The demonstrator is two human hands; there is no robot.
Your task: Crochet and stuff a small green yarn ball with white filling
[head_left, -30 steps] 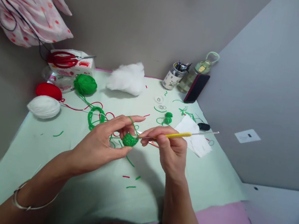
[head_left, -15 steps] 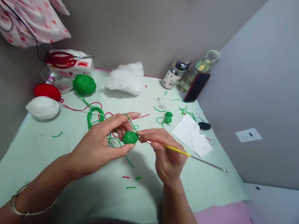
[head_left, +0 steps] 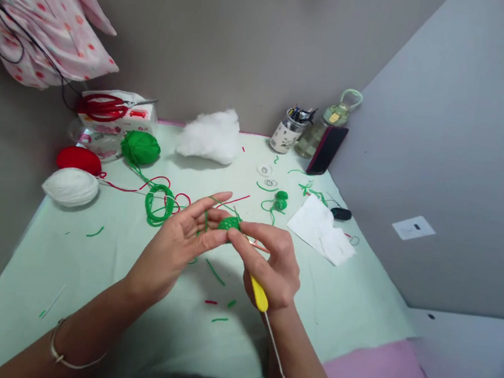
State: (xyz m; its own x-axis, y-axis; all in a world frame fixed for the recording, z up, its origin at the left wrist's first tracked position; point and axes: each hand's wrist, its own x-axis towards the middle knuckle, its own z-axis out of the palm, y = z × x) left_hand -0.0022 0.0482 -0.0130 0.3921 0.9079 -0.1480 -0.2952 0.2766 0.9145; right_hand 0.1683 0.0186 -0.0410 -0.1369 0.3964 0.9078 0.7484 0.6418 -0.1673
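Between my hands, above the middle of the table, is a small rounded green crocheted piece (head_left: 228, 224). My left hand (head_left: 170, 252) pinches it from the left, with green yarn running over the raised forefinger. My right hand (head_left: 274, 268) grips a crochet hook (head_left: 259, 294) with a yellow handle; its long metal shank points down toward the wrist. The thumb and forefinger of that hand touch the right side of the crocheted piece. The hook's working tip is hidden at the fingers. A loose coil of green yarn (head_left: 158, 205) lies beyond my left hand.
Green (head_left: 141, 147), red (head_left: 79, 160) and white yarn balls (head_left: 71, 186) sit at the left. Red scissors (head_left: 103, 107) rest on a tissue pack. Behind are white stuffing (head_left: 210, 135), a pen cup (head_left: 287, 132), a bottle (head_left: 313, 136) and a phone (head_left: 328, 150). Yarn scraps are scattered about.
My right hand has turned, swinging the hook's rear end from pointing right to pointing down toward me. The crocheted piece has tilted and is now more covered by my fingers.
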